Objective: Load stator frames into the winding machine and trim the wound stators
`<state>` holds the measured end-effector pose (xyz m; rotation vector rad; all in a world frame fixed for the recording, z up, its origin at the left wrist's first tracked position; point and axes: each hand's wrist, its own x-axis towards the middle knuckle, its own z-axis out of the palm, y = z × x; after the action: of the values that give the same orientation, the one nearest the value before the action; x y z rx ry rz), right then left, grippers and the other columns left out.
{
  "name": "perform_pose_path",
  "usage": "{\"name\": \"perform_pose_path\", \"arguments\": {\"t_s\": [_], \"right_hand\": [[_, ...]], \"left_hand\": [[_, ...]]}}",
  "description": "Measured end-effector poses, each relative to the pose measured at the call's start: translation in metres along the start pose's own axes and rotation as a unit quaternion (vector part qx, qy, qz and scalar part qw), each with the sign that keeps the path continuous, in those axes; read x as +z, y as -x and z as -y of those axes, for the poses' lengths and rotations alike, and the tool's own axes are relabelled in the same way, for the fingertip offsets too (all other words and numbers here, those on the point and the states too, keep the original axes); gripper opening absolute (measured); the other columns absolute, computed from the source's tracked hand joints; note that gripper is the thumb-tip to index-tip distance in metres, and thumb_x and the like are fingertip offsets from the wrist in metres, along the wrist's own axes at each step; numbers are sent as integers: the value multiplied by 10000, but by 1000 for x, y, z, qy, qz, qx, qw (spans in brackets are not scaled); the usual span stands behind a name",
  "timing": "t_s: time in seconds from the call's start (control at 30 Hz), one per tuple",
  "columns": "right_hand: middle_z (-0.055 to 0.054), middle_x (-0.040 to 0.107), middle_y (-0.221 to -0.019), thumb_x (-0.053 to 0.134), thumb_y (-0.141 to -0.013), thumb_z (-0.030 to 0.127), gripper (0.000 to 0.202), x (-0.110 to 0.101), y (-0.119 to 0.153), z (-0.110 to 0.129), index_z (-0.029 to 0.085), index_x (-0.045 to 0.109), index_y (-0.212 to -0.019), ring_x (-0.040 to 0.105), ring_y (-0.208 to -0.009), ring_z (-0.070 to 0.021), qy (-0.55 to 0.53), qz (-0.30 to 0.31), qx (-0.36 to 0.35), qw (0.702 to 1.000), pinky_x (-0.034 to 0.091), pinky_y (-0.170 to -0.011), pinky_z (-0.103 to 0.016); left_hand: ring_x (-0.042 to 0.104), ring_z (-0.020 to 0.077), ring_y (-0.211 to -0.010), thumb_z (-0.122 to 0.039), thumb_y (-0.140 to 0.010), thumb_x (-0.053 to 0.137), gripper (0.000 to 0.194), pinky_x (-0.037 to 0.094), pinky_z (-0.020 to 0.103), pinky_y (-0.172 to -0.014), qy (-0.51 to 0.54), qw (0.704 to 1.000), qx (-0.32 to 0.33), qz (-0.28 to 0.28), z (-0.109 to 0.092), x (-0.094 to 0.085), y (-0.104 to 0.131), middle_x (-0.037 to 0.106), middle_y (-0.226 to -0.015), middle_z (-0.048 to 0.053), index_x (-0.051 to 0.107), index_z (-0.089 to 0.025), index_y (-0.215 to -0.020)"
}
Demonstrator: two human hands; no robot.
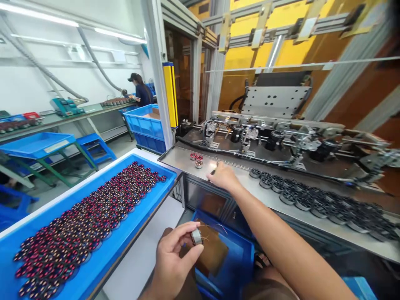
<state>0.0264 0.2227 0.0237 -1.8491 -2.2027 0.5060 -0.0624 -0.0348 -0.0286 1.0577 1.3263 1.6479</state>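
Note:
My left hand point(178, 254) is closed round a small silver motor part point(196, 237), with thin loose wires trailing from it to the right. It is held low, above a blue bin near my lap. My right hand point(225, 177) reaches forward to the metal ledge point(179, 160) with its fingers drawn together. A small dark bit shows at its fingertips, too small to name. Just left of that hand stand a few red-and-silver wound motor parts point(198, 163). Farther right on the ledge lie rows of dark round motor housings point(303, 200).
A blue tray point(165, 168) full of red-and-copper wound motor parts point(103, 212) lies at left. Behind the ledge is a machine with metal fixtures point(250, 133). Below, a blue bin point(240, 254) sits between ledge and lap. A person point(142, 91) works at a far bench.

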Motion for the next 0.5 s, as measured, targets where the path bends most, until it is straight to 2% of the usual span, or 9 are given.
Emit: {"name": "perform_pose_path", "arguments": {"t_s": [0.1,0.2,0.3,0.4,0.5], "right_hand": [[-172,617,-1201,699,-838,370,525,-6,-4,-21,107,534,-1261,594,-1127,-308,21,26,-19,999,462,-958,-492],[-117,597,-1253,645,-901,369,398,-13,1,-40,139,574,-1218,563,-1173,-281,19,11,-37,999,430,-1017,-520],[-149,607,-1245,609,-913,405,402,-24,11,-54,111,595,-1187,549,-1199,-291,-23,-3,-55,998,401,-1046,-513],[-190,659,-1161,497,-927,403,419,-41,26,-73,84,610,-1175,612,-1107,-291,-108,14,-72,991,465,-973,-424],[-172,685,-1138,375,-912,364,479,-47,64,-102,95,569,-1258,664,-1020,-254,-212,58,-98,971,532,-848,-338]], "left_hand": [[718,201,-964,-197,-766,784,331,582,266,-854,67,996,-51,-7,-4,0,-3,737,-1158,127,718,-175,-1089],[717,189,-924,-183,-743,803,354,577,279,-856,134,987,-85,11,-8,4,-6,755,-1091,121,715,-160,-1085],[714,183,-878,-214,-747,802,337,591,281,-794,172,981,-84,30,-11,10,-5,734,-1143,128,717,-159,-1068],[703,156,-755,-292,-801,751,281,591,257,-677,176,981,-83,15,-18,15,0,729,-1146,139,726,-146,-1040],[700,155,-720,-316,-800,747,262,584,250,-638,169,982,-87,-12,-26,19,4,741,-1111,136,733,-147,-999]]}}
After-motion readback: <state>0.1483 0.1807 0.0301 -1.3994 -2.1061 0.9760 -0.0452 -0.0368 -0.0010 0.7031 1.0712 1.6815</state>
